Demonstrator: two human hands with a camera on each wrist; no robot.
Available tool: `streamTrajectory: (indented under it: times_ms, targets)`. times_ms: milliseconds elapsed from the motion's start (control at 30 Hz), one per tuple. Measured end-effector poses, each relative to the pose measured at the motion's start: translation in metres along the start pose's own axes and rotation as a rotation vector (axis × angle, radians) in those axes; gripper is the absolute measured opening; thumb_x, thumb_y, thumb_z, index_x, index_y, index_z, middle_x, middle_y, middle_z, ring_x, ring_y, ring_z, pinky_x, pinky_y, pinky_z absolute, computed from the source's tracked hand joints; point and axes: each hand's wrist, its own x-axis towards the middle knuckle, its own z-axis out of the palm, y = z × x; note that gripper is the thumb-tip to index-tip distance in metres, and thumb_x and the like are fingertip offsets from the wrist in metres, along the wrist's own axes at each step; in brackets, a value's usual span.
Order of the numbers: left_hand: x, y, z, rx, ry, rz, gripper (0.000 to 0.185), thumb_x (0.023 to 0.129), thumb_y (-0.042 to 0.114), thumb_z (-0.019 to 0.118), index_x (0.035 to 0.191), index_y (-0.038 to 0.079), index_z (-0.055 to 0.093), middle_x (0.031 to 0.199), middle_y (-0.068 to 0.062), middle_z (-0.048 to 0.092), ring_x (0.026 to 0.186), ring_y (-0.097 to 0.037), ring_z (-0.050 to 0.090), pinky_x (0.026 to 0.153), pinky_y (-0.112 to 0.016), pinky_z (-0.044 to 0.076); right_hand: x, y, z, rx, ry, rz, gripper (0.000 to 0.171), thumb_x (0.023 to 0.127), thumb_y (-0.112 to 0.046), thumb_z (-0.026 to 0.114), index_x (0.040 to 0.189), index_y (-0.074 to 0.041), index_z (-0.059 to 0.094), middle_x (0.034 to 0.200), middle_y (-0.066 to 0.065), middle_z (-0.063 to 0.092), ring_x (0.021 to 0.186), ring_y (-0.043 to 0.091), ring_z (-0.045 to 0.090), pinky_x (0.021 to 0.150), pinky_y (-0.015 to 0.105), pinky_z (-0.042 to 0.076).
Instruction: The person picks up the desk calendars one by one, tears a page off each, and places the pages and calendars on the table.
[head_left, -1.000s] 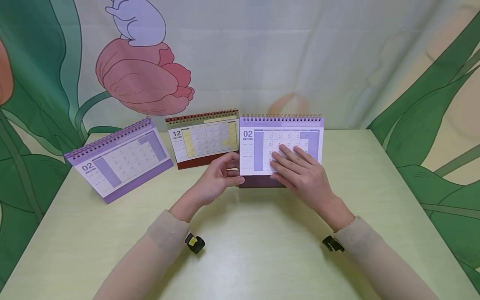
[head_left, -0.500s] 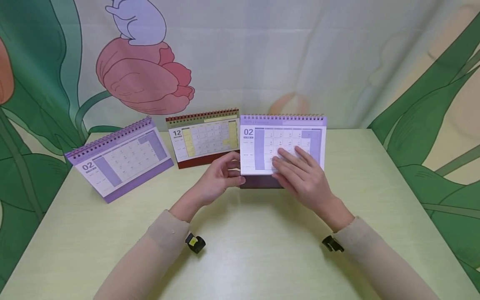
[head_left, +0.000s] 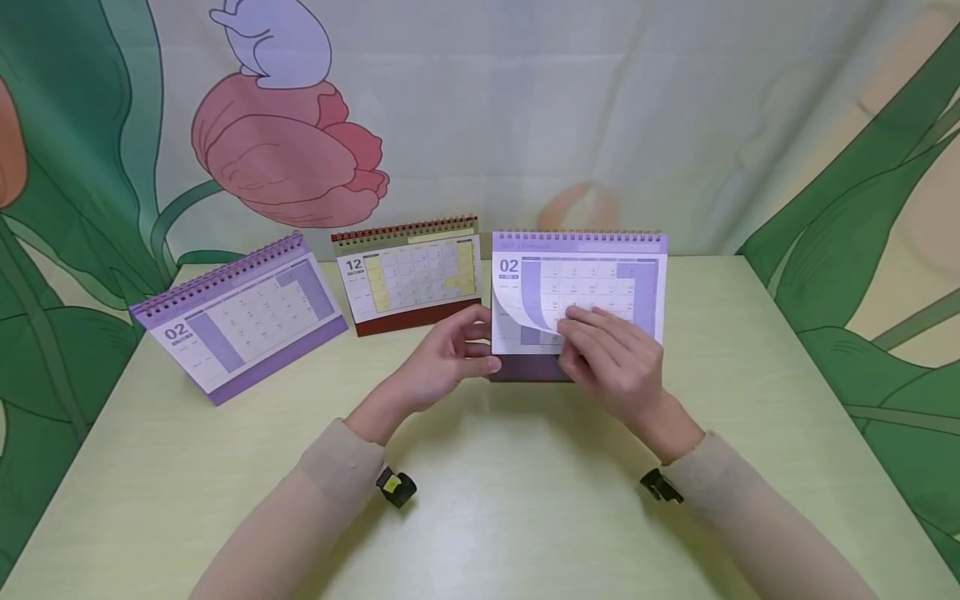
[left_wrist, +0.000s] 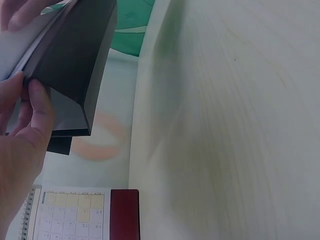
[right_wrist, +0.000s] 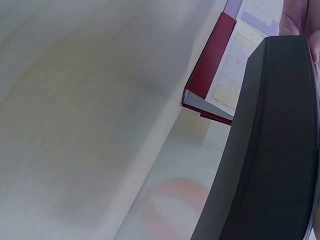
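A desk calendar (head_left: 648,292) with purple-and-white pages marked 02 and a dark base (right_wrist: 280,130) stands in front of me. My left hand (head_left: 438,358) holds its lower left edge; in the left wrist view the thumb and fingers grip the edge of the dark base (left_wrist: 75,55). My right hand (head_left: 618,358) lies over the lower part of the pages, fingers bent, pinching the front page (head_left: 517,300), whose lower left corner curls up and to the right. Another 02 page shows beneath it. The right thumb is mostly hidden behind the fingers.
A calendar marked 12 with a dark red base (head_left: 420,317) stands just left of the held one. Farther left, a purple calendar (head_left: 247,321) stands angled. Behind the pale table (head_left: 487,517) hangs a printed curtain (head_left: 465,108).
The right fingers lay flat on the page and have now bent and drawn down, lifting its lower left corner. The held calendar has shifted slightly right, with the left hand following.
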Motion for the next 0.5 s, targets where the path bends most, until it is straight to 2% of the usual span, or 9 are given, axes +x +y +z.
streamTrajectory:
  times_ms: [100,267,500]
  targets:
    - [0.001,0.001,0.004,-0.007,0.010,0.007,0.039,0.092,-0.017,0.062,0.126,0.000,0.055,0.125,-0.019,0.063,0.110,-0.036,0.067,0.088,-0.041,0.058,0.002,-0.001,0.001,-0.012,0.028,0.021,0.015,0.088,0.002,0.062,0.094,0.006,0.075,0.089,0.017,0.076,0.077,0.033,0.075,0.073,0.050,0.061]
    - [0.001,0.002,0.012,-0.048,0.017,0.022,0.041,0.091,-0.019,0.062,0.126,-0.001,0.054,0.121,-0.020,0.065,0.104,-0.032,0.068,0.084,-0.039,0.059,0.005,-0.001,0.000,-0.030,0.046,0.040,0.017,0.087,0.003,0.063,0.096,0.007,0.076,0.084,0.017,0.075,0.066,0.032,0.069,0.072,0.050,0.061]
    - [0.001,0.003,0.017,-0.046,0.020,0.018,0.041,0.091,-0.018,0.062,0.128,0.000,0.055,0.120,-0.020,0.065,0.100,-0.031,0.068,0.083,-0.037,0.059,0.005,0.001,-0.004,-0.036,0.002,0.038,0.015,0.090,-0.002,0.066,0.096,0.005,0.078,0.080,0.016,0.073,0.066,0.033,0.066,0.074,0.050,0.061]
